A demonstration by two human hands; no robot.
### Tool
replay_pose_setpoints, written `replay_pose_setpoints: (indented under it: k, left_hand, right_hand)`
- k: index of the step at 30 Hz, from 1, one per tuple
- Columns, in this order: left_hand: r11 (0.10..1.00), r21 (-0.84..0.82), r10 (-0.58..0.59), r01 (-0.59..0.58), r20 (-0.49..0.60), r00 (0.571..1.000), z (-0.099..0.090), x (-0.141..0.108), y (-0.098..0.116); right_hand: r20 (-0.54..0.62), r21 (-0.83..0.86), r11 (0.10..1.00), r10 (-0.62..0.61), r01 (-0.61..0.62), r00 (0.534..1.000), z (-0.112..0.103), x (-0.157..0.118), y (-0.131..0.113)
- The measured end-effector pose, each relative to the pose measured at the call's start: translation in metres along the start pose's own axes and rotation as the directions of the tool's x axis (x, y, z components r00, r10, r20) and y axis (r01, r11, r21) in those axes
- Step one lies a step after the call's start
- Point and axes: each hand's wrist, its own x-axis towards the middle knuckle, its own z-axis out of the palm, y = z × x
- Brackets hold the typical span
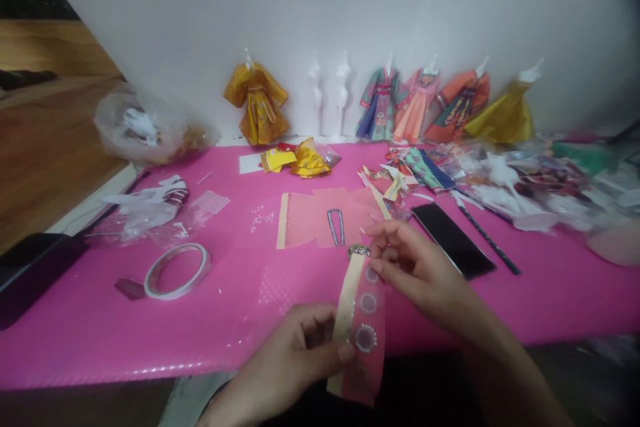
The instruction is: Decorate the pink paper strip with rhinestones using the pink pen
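Pink circle-trimmed fabric strip (369,321) points lengthwise to twelve o'clock, left hand (306,355) pinching at eight, right hand (411,263) at one.

I see here a doll-dress workshop, it seems: just beyond the gripped pink strip (369,322) lies cut fabric (313,213); farther behind, small dressed mannequins (383,103) stand.

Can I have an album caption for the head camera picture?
Left hand holds pink strip, right hand at its top, small dresses behind.
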Motion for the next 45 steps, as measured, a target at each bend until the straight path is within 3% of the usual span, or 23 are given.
replay_pose_setpoints:
  k: [4,10,13,17,24,29,32,38,41,45]
  left_hand:
    - [0.999,-0.038,-0.033,0.029,-0.098,0.995,0.004,-0.003,-0.011]
    - [0.998,0.017,-0.057,0.064,-0.273,0.960,0.010,-0.005,-0.020]
    - [0.995,0.073,-0.040,0.065,-0.300,0.953,0.013,-0.007,-0.019]
    - [0.995,0.100,0.000,0.027,-0.259,0.966,0.017,-0.008,-0.020]
    - [0.977,0.209,0.111,-0.044,-0.319,0.941,0.019,-0.005,-0.025]
    - [0.960,0.275,0.140,-0.047,-0.328,0.934,0.015,-0.005,-0.029]
    - [0.978,0.195,0.148,-0.081,-0.358,0.922,0.015,-0.004,-0.030]
    - [0.953,-0.231,0.099,-0.197,-0.375,0.922,0.023,0.001,-0.029]
    - [0.910,-0.343,0.099,-0.235,-0.370,0.924,0.027,0.005,-0.034]
    - [0.824,-0.482,0.154,-0.298,-0.316,0.936,0.027,0.012,-0.040]
  right_hand:
    - [-0.028,-0.023,0.999,0.032,-0.033,0.999,0.003,-0.008,0.011]
    - [-0.190,-0.191,0.981,-0.078,0.041,0.979,0.006,-0.034,0.006]
    - [-0.131,-0.118,0.992,0.025,-0.041,0.991,0.013,-0.050,-0.005]
    - [-0.024,-0.136,0.984,0.113,-0.115,0.993,0.024,-0.058,-0.014]
    - [-0.028,-0.297,0.955,0.014,-0.022,0.999,0.031,-0.060,-0.011]
    - [-0.002,-0.307,0.952,0.008,-0.008,1.000,0.030,-0.062,-0.011]
    - [-0.022,-0.270,0.963,0.015,-0.020,1.000,0.028,-0.062,-0.009]
    - [-0.235,-0.086,0.992,0.071,-0.094,0.969,0.034,-0.061,0.008]
    - [-0.217,0.086,0.986,0.155,-0.140,0.964,0.045,-0.057,0.014]
    - [-0.150,0.304,0.944,0.181,-0.129,0.972,0.048,-0.053,0.010]
